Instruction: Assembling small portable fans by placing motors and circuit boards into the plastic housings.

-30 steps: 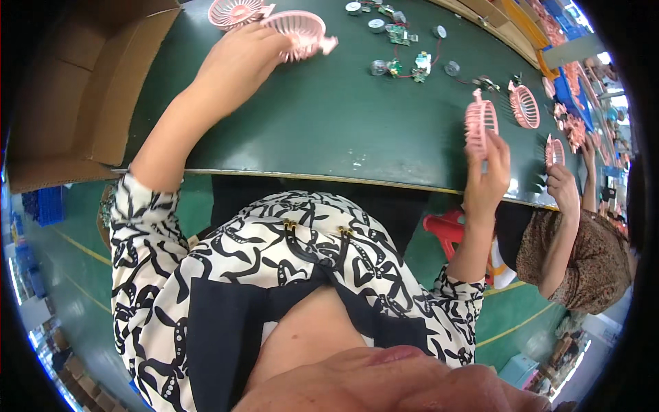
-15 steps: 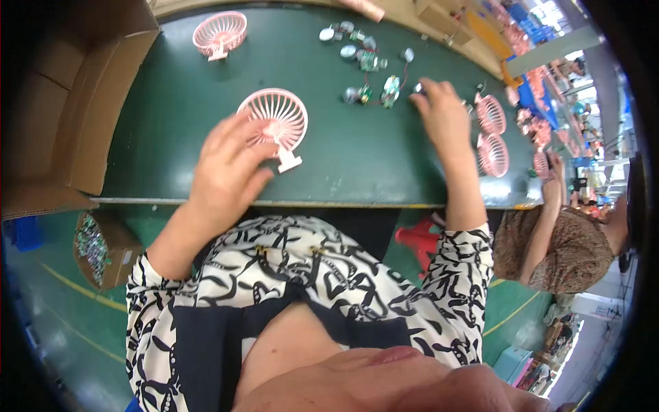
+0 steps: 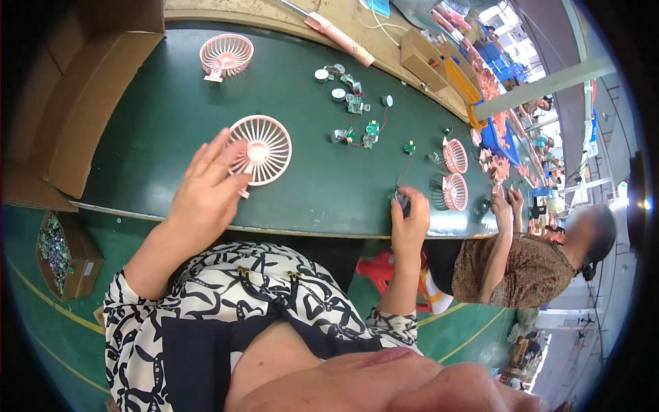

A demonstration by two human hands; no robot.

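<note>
A round pink slatted fan cage [image 3: 274, 141] with a short tab at its lower edge sits at the middle left of the green table. My left hand [image 3: 206, 182] rests over its left side, fingers spread and touching the slats. Near the front edge, my right hand [image 3: 412, 220] pinches a small round motor [image 3: 401, 200], partly hidden by the fingers. A thin wire runs from it up to a tiny green circuit board [image 3: 410, 147]. Farther back lies a wired cluster of green boards [image 3: 371, 134] and silver round motors [image 3: 338, 95].
Another pink fan cage [image 3: 226, 55] stands at the far left; two more cages [image 3: 454, 191] are on the right. A cardboard box [image 3: 117, 103] borders the left side. A co-worker [image 3: 522, 268] sits at the right. A box of small parts [image 3: 58, 254] stands on the floor.
My right hand has come back toward the front edge, drawing the motor and its wired board away from the cluster. The cage under my left hand has turned slightly, and the view has shifted.
</note>
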